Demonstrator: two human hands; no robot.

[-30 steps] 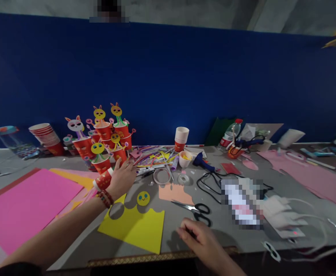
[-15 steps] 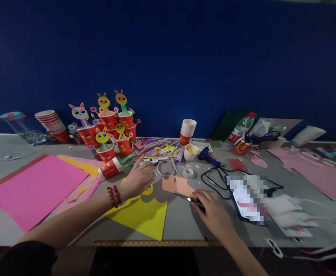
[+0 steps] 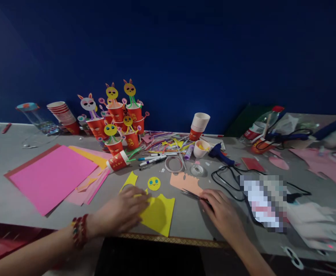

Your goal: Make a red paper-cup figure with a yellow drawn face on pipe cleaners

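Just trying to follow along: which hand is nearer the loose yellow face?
The left hand, at the yellow sheet, lower left of the face; the right hand is farther off, holding the scissors.

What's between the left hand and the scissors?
In the head view, I see part of the cut yellow paper beside the left hand, then some bare grey table before the scissors.

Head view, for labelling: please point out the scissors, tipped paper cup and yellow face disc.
Scissors [image 3: 193, 195], head view, blades.
Tipped paper cup [image 3: 118, 162], head view, side wall.
Yellow face disc [image 3: 154, 183], head view, middle.
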